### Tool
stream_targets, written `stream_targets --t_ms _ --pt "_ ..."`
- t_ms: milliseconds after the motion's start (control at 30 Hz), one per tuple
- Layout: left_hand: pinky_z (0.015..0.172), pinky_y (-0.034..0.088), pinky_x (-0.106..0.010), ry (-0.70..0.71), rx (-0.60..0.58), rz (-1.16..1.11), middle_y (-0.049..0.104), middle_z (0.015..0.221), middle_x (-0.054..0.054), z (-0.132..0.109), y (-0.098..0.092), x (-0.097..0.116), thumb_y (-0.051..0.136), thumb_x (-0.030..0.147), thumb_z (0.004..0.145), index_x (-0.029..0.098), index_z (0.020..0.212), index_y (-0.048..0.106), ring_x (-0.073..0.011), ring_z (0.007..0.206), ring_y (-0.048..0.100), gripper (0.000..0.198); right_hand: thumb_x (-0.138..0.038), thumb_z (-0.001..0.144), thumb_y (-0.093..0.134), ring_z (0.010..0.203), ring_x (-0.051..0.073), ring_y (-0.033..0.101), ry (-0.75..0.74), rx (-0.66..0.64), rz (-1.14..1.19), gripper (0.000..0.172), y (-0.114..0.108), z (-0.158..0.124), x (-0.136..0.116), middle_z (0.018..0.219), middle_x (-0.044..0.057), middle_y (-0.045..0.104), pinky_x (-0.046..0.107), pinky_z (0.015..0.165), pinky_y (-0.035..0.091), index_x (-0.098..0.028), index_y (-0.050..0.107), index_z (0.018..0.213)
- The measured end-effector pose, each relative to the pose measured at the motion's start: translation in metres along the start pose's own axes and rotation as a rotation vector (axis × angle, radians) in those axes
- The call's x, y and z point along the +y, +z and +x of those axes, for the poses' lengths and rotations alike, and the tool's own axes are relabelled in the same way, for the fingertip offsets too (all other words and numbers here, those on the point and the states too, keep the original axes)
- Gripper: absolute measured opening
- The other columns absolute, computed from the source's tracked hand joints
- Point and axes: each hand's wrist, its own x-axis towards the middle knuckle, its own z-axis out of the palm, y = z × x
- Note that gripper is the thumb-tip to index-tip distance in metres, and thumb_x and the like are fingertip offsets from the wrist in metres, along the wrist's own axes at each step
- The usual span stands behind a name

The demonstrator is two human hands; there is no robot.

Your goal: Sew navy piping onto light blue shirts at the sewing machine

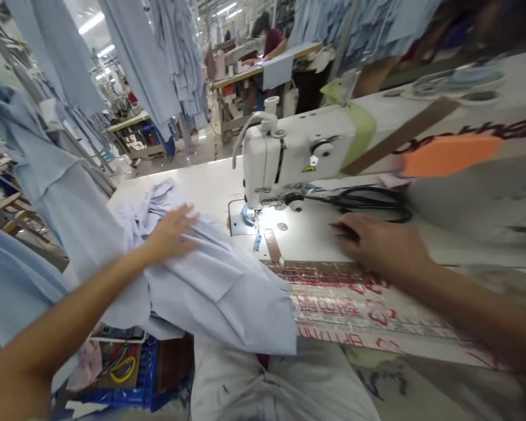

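My left hand (173,234) lies on a pale blue cloth garment piece (241,292), its fingers stretched out and somewhat blurred. The cloth is bunched at the machine bed's left end and drapes over the front edge onto my lap. Beside the black-handled scissors (372,199), my right hand (370,242) hovers over or rests on the bed with curled fingers. Whatever its fingertips may hold is hidden. Between my hands stands a white sewing machine (302,149), its needle area lit. A small blue scrap (257,242) sits just in front of the presser foot.
Pale blue cloth panels (135,52) hang at the left and back. Below the table's left end is a blue crate (144,374) with a yellow loop (123,370). Red-marked tape (333,304) covers the front edge. A person (272,44) works at another table behind.
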Motion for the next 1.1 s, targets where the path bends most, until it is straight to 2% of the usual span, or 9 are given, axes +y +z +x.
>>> stream_targets --t_ms 133,267,400,533,667,733,933,1033,1100 --pt "0.106 0.026 -0.053 -0.077 -0.007 -0.074 0.034 0.142 -0.013 -0.042 0.054 0.033 0.040 0.042 0.091 0.018 0.133 0.038 -0.0316 0.134 0.024 0.048 -0.012 0.075 0.048 0.086 0.018 0.061 -0.245 -0.054 0.123 0.028 -0.009 -0.013 -0.025 0.107 0.006 0.064 0.025 0.070 0.043 -0.019 0.060 0.099" --pt "0.106 0.028 -0.050 0.075 0.145 -0.250 0.042 0.135 -0.015 -0.005 0.040 0.047 0.046 0.043 0.088 0.014 0.125 0.045 -0.0285 0.129 0.032 0.048 -0.016 0.079 0.042 0.084 0.020 0.062 -0.413 -0.112 0.349 0.032 -0.017 -0.019 -0.059 0.105 0.007 0.064 0.029 0.067 0.046 -0.018 0.057 0.108" --pt "0.093 0.043 -0.040 0.306 0.056 -0.408 0.060 0.104 -0.011 0.044 0.031 0.070 0.054 0.035 0.085 0.012 0.108 0.056 -0.0226 0.105 0.050 0.032 -0.023 0.085 0.043 0.088 0.020 0.061 -0.305 -0.194 0.457 0.026 -0.017 -0.009 -0.075 0.101 0.009 0.065 0.032 0.074 0.046 -0.017 0.060 0.103" --pt "0.082 0.046 -0.035 0.342 0.027 -0.410 0.058 0.082 -0.006 0.051 0.032 0.083 0.054 0.030 0.086 0.014 0.084 0.062 -0.0195 0.087 0.050 0.017 -0.025 0.083 0.048 0.087 0.021 0.060 -0.261 -0.207 0.473 0.023 -0.014 -0.002 -0.075 0.101 0.009 0.065 0.033 0.074 0.045 -0.016 0.060 0.101" --pt "0.081 0.046 -0.037 0.402 0.043 -0.404 0.057 0.089 -0.007 0.038 0.029 0.082 0.061 0.046 0.078 0.014 0.097 0.060 -0.0211 0.090 0.048 0.037 -0.021 0.084 0.045 0.090 0.021 0.059 -0.255 -0.176 0.476 0.025 -0.012 -0.002 -0.074 0.105 0.009 0.064 0.033 0.077 0.044 -0.016 0.059 0.103" --pt "0.076 0.048 -0.034 0.427 0.081 -0.409 0.057 0.083 -0.006 0.034 0.024 0.080 0.059 0.039 0.081 0.014 0.086 0.061 -0.0194 0.086 0.050 0.025 -0.020 0.083 0.045 0.088 0.020 0.059 -0.251 -0.165 0.474 0.024 -0.012 -0.003 -0.074 0.103 0.008 0.064 0.032 0.076 0.044 -0.016 0.058 0.103" --pt "0.082 0.052 -0.039 0.445 0.593 -0.339 0.060 0.098 -0.010 -0.013 -0.002 0.075 0.057 0.013 0.083 0.013 0.086 0.058 -0.0220 0.102 0.055 0.004 -0.015 0.082 0.037 0.077 0.018 0.058 -0.280 0.017 0.496 0.026 -0.021 -0.018 -0.064 0.094 0.008 0.062 0.030 0.067 0.043 -0.017 0.057 0.099" --pt "0.087 0.052 -0.041 0.728 0.450 -0.215 0.062 0.094 -0.011 -0.050 -0.005 0.077 0.051 0.008 0.084 0.011 0.074 0.056 -0.0253 0.107 0.055 0.011 -0.014 0.078 0.038 0.072 0.017 0.056 -0.293 0.060 0.478 0.028 -0.024 -0.027 -0.059 0.092 0.008 0.060 0.030 0.062 0.043 -0.018 0.057 0.098" --pt "0.088 0.053 -0.041 0.735 0.331 -0.187 0.064 0.087 -0.011 -0.063 -0.001 0.082 0.045 0.006 0.086 0.010 0.071 0.055 -0.0229 0.098 0.060 0.018 -0.017 0.079 0.039 0.070 0.017 0.056 -0.307 0.070 0.505 0.027 -0.025 -0.030 -0.061 0.092 0.008 0.061 0.030 0.060 0.042 -0.018 0.059 0.097"
